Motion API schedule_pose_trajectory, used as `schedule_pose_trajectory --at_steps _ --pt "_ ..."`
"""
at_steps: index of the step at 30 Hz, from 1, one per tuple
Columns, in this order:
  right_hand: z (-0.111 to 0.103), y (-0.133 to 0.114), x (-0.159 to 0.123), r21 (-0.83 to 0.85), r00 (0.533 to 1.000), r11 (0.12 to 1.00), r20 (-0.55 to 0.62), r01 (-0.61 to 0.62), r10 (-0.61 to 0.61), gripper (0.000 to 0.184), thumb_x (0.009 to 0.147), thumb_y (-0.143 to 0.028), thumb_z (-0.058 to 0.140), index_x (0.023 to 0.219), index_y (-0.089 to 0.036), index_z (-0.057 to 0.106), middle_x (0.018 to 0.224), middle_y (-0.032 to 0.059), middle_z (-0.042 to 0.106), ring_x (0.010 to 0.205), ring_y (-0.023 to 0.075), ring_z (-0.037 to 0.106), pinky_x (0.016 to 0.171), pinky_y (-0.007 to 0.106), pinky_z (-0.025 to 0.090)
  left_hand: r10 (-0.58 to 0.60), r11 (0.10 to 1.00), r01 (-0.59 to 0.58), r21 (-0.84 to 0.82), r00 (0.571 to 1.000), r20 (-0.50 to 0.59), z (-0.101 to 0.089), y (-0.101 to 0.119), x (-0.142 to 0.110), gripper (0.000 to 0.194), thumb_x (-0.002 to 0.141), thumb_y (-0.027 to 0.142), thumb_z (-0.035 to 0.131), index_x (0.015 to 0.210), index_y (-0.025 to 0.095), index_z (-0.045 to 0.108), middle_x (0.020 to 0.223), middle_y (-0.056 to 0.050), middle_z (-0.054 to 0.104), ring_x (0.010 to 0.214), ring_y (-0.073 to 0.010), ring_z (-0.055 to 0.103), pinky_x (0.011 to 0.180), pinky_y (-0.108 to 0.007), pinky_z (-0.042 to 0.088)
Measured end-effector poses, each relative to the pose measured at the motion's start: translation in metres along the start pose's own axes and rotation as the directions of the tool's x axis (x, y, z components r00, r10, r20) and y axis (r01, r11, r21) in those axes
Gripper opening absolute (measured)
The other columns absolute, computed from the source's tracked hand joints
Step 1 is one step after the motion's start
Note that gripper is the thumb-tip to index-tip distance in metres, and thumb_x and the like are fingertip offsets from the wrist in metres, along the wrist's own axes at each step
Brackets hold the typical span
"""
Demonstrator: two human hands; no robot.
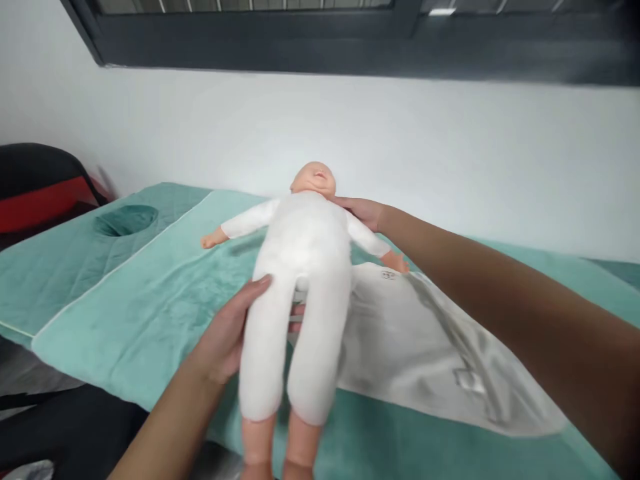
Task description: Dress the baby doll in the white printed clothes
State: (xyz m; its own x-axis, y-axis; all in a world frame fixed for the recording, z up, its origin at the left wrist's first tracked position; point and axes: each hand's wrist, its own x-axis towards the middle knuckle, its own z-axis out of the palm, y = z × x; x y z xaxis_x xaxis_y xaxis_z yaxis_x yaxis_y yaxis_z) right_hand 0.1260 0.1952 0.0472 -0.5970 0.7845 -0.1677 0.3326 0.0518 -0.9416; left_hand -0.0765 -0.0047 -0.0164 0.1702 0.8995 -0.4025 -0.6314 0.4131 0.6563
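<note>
A baby doll with a white cloth body and plastic head, hands and lower legs lies face up, held above the bed between my hands. My left hand grips its thigh on the left, thumb on top, with fingertips showing between the legs. Behind the doll's neck and shoulder is my right hand, its fingers partly hidden under the head. A white cloth garment with a small label lies spread on the bed, to the right of the doll and partly beneath it.
Green covers lie over the bed, which has a round face hole at its left end. A white wall with a dark window frame stands behind. A black and red chair is at far left.
</note>
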Motion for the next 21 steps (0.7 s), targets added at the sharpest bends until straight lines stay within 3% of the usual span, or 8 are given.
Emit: schedule_pose_trajectory --at_steps 3,8,10,12,15,17,19,21 --pt "-0.029 0.004 -0.073 0.173 0.974 0.962 0.128 -0.209 0.189 0.049 0.093 -0.048 0.054 0.111 -0.004 0.065 0.104 0.0161 0.073 0.099 0.0261 0.066 0.086 0.045 0.054 -0.065 0.997 0.070 -0.022 0.982 0.180 0.042 -0.052 -0.014 0.051 0.078 0.033 0.072 0.126 0.020 0.059 0.109 -0.013 0.073 0.095 -0.0356 0.071 0.082 -0.049 0.058" --pt "-0.067 0.049 -0.182 0.134 0.985 0.976 0.010 -0.169 0.169 0.049 0.089 -0.049 0.058 0.119 -0.011 0.064 0.119 0.0138 0.068 0.108 0.0258 0.064 0.093 0.041 0.051 -0.103 0.992 0.120 -0.035 0.944 0.313 0.087 -0.144 -0.030 0.062 0.082 0.030 0.069 0.140 0.029 0.047 0.132 -0.012 0.062 0.110 -0.0334 0.066 0.090 -0.045 0.055" --pt "-0.072 0.072 -0.212 0.001 0.987 0.994 -0.119 -0.109 0.108 0.052 0.088 -0.053 0.059 0.122 -0.014 0.063 0.125 0.0122 0.066 0.112 0.0262 0.062 0.097 0.041 0.048 -0.116 0.990 0.135 -0.038 0.942 0.315 0.099 -0.172 -0.034 0.066 0.081 0.027 0.069 0.142 0.030 0.044 0.133 -0.012 0.061 0.109 -0.0314 0.066 0.091 -0.042 0.054" --pt "-0.072 0.094 -0.230 -0.200 0.944 0.970 -0.324 -0.141 0.071 0.059 0.087 -0.060 0.056 0.126 -0.016 0.061 0.128 0.0117 0.064 0.113 0.0272 0.061 0.099 0.041 0.046 -0.120 0.991 0.133 -0.023 0.945 0.305 0.105 -0.192 -0.038 0.066 0.081 0.026 0.068 0.142 0.030 0.044 0.131 -0.011 0.062 0.108 -0.0300 0.066 0.090 -0.041 0.054" --pt "-0.065 0.114 -0.241 -0.379 0.846 0.878 -0.531 -0.292 0.051 0.068 0.089 -0.067 0.046 0.135 -0.017 0.051 0.122 0.0136 0.066 0.108 0.0291 0.062 0.095 0.041 0.046 -0.117 0.990 0.089 0.113 0.953 0.279 0.103 -0.197 -0.040 0.055 0.083 0.032 0.067 0.136 0.027 0.054 0.124 -0.011 0.065 0.103 -0.0276 0.066 0.085 -0.037 0.053" --pt "-0.055 0.114 -0.241 -0.456 0.804 0.829 -0.594 -0.324 -0.013 0.066 0.092 -0.062 0.044 0.137 -0.014 0.046 0.118 0.0162 0.065 0.109 0.0312 0.059 0.093 0.043 0.044 -0.060 0.935 -0.025 0.353 0.971 0.230 0.094 -0.182 -0.035 0.044 0.082 0.039 0.068 0.124 0.024 0.064 0.112 -0.010 0.070 0.094 -0.0261 0.066 0.079 -0.035 0.052" --pt "-0.042 0.105 -0.235 -0.623 0.776 0.725 -0.598 -0.293 -0.201 0.053 0.095 -0.051 0.044 0.132 -0.013 0.048 0.117 0.0178 0.062 0.112 0.0324 0.054 0.093 0.043 0.041 0.157 0.752 -0.215 0.623 0.977 0.148 0.082 -0.155 -0.020 0.035 0.078 0.041 0.071 0.108 0.023 0.072 0.097 -0.008 0.071 0.082 -0.0250 0.064 0.073 -0.034 0.049" --pt "-0.024 0.090 -0.224 -0.804 0.785 0.559 -0.476 -0.206 -0.396 0.038 0.096 -0.037 0.043 0.124 -0.014 0.052 0.121 0.0170 0.059 0.114 0.0310 0.051 0.094 0.041 0.040 0.503 0.491 -0.373 0.788 0.859 0.094 0.069 -0.121 0.004 0.026 0.075 0.037 0.071 0.097 0.024 0.074 0.095 -0.008 0.071 0.083 -0.0258 0.061 0.077 -0.036 0.046"
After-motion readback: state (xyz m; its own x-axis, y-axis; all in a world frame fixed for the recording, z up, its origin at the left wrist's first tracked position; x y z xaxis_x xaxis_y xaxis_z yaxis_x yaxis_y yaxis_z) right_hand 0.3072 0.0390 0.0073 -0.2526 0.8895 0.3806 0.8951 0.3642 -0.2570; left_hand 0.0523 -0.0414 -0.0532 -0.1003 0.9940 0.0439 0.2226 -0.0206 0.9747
